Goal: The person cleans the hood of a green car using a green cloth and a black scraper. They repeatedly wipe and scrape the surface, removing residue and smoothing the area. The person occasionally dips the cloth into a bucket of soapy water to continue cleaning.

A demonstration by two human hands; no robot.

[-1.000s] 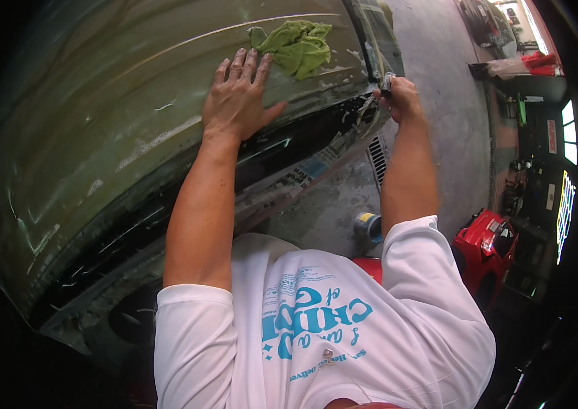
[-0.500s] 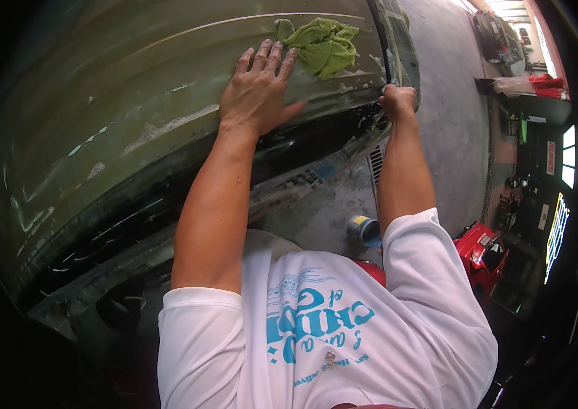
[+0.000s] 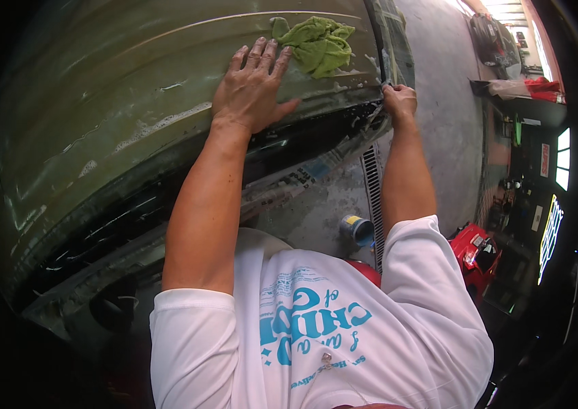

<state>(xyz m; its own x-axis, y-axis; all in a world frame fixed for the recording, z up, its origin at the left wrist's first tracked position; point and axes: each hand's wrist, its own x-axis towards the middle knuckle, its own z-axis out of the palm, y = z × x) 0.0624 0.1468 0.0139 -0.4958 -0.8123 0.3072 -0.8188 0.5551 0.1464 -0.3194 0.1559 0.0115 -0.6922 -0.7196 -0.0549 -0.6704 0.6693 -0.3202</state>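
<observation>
A wet, olive-toned car body panel (image 3: 125, 75) fills the upper left, with streaks of suds on it. My left hand (image 3: 249, 94) lies flat on this panel, fingers stretched and thumb out to the side. Just beyond its fingertips rests a crumpled green cloth (image 3: 321, 49); whether the fingers touch it is hard to make out. At the panel's right corner, my right hand (image 3: 401, 102) is closed against the edge, beside masking film (image 3: 398, 51) that covers the adjoining part. Whatever those curled fingers pinch is hidden.
Below the panel runs a glossy black strip (image 3: 289, 146), with masking paper (image 3: 316, 168) along its lower side. On the concrete floor stand a small bucket (image 3: 358, 230) and a long drain grate (image 3: 372, 194). A red machine or case (image 3: 473, 252) sits farther right.
The whole view has shifted slightly, so more of the drain grate shows. Both hands keep nearly the same places on the panel, and the cloth lies as before.
</observation>
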